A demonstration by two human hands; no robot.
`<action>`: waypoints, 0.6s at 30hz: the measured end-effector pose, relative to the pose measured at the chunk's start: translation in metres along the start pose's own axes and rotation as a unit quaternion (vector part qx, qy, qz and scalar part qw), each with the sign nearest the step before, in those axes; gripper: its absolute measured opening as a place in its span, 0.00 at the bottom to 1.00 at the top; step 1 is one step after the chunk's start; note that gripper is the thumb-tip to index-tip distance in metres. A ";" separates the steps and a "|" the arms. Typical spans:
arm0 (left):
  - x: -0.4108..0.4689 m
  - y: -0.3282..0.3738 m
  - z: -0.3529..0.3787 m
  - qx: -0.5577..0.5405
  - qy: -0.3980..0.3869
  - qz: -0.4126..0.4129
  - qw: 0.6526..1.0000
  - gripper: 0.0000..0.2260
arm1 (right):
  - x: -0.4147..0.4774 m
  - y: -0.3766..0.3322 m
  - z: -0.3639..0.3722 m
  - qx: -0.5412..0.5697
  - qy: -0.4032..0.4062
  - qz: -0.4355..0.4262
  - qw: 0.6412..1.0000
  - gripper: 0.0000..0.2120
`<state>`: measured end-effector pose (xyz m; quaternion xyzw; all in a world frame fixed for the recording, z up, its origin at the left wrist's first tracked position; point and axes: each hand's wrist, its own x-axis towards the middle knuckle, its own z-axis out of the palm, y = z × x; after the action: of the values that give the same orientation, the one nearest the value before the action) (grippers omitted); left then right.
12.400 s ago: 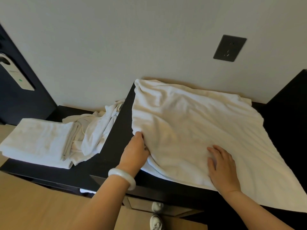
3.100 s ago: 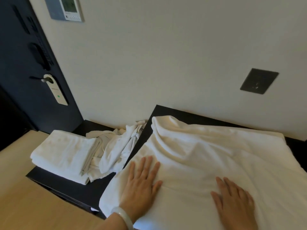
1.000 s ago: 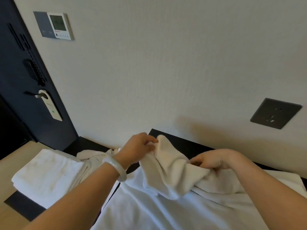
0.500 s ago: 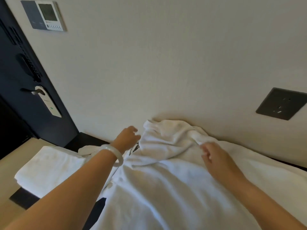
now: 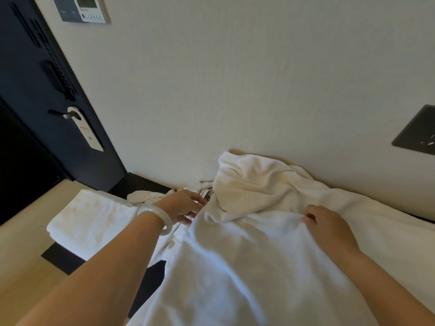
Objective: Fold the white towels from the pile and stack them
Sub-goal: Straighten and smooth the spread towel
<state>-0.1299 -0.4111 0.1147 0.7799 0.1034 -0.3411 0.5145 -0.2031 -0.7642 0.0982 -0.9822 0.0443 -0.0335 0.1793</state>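
Near end of towel [image 5: 235, 267] off-frame

Hotel room; door hanger [image 5: 87, 131]; wall thermostat [image 5: 82, 7]

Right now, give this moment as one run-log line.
folding large towel | left hand: open, at its edge | right hand: on it, grip unclear | folded stack: left

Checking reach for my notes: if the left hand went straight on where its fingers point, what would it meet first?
Probably the bunched white towel, right beyond the left hand; depth is unclear.
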 end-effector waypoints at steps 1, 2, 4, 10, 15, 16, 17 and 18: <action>0.001 0.002 0.000 -0.019 -0.018 -0.010 1.000 0.08 | 0.000 0.000 0.001 0.052 0.021 0.019 0.998 0.11; 0.002 0.004 0.001 -0.047 -0.047 -0.020 0.998 0.08 | -0.001 0.000 0.001 0.112 0.042 0.046 0.992 0.11; 0.004 0.006 0.005 -0.087 -0.109 -0.037 0.989 0.13 | -0.004 0.002 0.001 0.206 0.077 0.099 0.970 0.11; 0.013 0.001 0.027 -0.068 -0.137 -0.034 0.988 0.12 | -0.006 0.009 0.011 0.116 0.022 0.070 0.990 0.04; 0.023 0.008 0.017 -0.150 0.116 0.091 0.978 0.03 | 0.003 0.019 0.001 0.022 0.043 0.075 0.996 0.09; 0.026 0.008 0.013 -0.124 0.157 0.103 0.974 0.05 | 0.003 0.020 0.000 0.042 0.067 0.080 0.994 0.10; 0.028 0.010 0.010 -0.090 0.189 0.108 0.972 0.08 | 0.002 0.017 0.001 0.055 0.070 0.085 0.992 0.09; 0.029 0.011 0.009 -0.053 0.210 0.108 0.970 0.11 | 0.001 0.014 0.004 0.060 0.060 0.086 0.993 0.07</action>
<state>-0.1061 -0.4292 0.1020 0.8125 0.1423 -0.1060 0.5552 -0.2029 -0.7756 0.0893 -0.9584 0.1371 -0.0797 0.2374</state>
